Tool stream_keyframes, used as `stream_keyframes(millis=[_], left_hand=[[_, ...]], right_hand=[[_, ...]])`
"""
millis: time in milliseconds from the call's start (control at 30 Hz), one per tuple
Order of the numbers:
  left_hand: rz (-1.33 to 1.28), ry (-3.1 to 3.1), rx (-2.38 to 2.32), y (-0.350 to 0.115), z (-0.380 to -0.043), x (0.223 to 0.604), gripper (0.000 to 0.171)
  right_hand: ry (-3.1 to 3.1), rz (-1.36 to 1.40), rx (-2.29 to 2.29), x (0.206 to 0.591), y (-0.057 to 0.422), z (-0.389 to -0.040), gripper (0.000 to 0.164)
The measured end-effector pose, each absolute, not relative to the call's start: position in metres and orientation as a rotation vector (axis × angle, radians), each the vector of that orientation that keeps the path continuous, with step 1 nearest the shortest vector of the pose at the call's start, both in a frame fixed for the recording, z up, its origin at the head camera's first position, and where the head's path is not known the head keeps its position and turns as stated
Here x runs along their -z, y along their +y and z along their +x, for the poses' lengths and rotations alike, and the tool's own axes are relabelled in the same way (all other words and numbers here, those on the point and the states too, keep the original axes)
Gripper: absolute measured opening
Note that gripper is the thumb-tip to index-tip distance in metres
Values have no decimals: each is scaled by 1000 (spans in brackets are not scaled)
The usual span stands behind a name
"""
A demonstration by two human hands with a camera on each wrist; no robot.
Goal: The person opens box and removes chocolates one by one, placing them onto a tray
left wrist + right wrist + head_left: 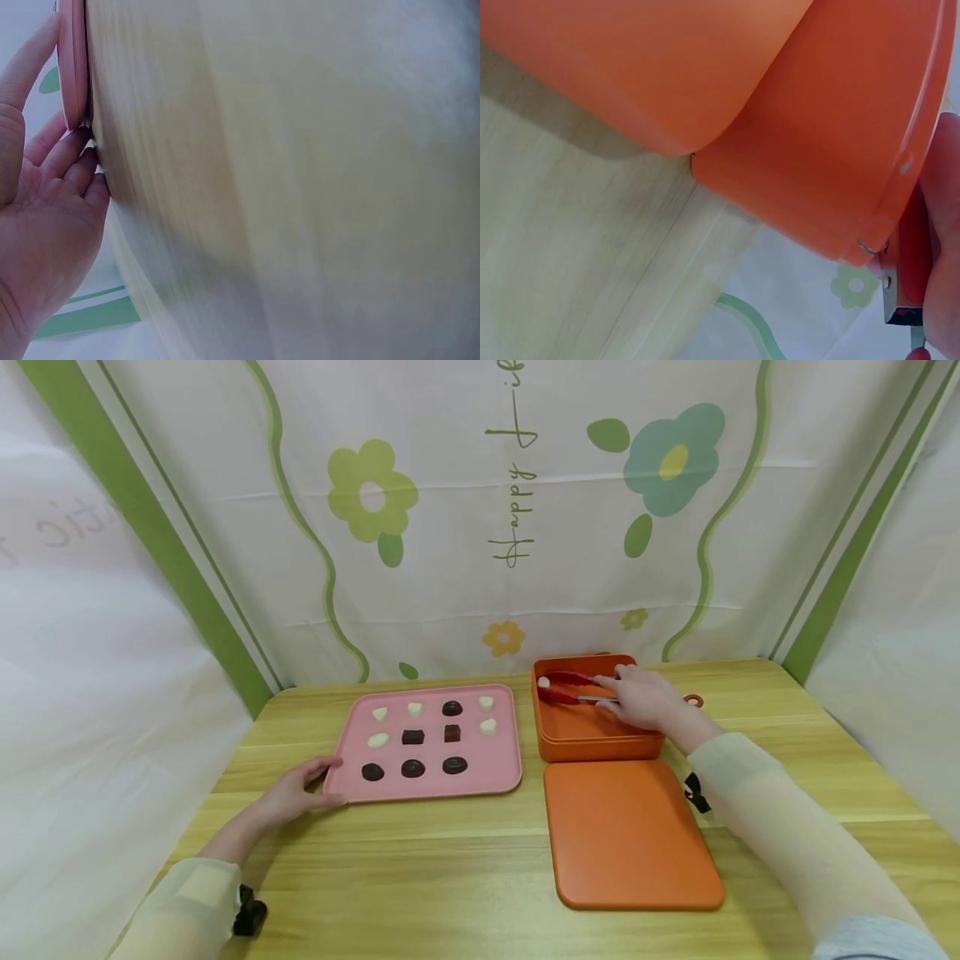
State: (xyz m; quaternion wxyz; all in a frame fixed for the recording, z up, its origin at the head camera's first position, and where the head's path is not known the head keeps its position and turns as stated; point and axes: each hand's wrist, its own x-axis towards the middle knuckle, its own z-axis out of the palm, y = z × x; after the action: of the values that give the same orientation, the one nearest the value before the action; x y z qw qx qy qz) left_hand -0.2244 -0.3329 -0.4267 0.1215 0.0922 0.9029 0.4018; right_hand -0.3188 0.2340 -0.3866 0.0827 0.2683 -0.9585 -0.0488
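Observation:
A pink tray (442,787) holds several dark chocolates (412,768) and several white ones (378,740) in loose rows. My left hand (300,789) holds the tray's near left corner, with thumb and fingers at its edge; the left wrist view shows the tray rim (73,75) between them. Over the orange box (600,748), my right hand (641,697) grips red tongs (567,677). Their tips are inside the box's left end, on either side of a white chocolate (543,682). In the right wrist view, part of the tongs (913,255) shows beside the box wall.
An orange lid (633,835) lies flat on the wooden table (420,877), directly in front of the box. A printed curtain (450,585) hangs just behind the table's far edge, close to the box. White side panels (97,635) stand left and right.

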Motion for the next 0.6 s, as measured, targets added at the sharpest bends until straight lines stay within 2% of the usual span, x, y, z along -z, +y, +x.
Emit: stream_keyframes(millis=[600], left_hand=[[273,2640,-1181,-333,-224,425,77]], right_hand=[[-2874,796,80,381,236,-311,50]])
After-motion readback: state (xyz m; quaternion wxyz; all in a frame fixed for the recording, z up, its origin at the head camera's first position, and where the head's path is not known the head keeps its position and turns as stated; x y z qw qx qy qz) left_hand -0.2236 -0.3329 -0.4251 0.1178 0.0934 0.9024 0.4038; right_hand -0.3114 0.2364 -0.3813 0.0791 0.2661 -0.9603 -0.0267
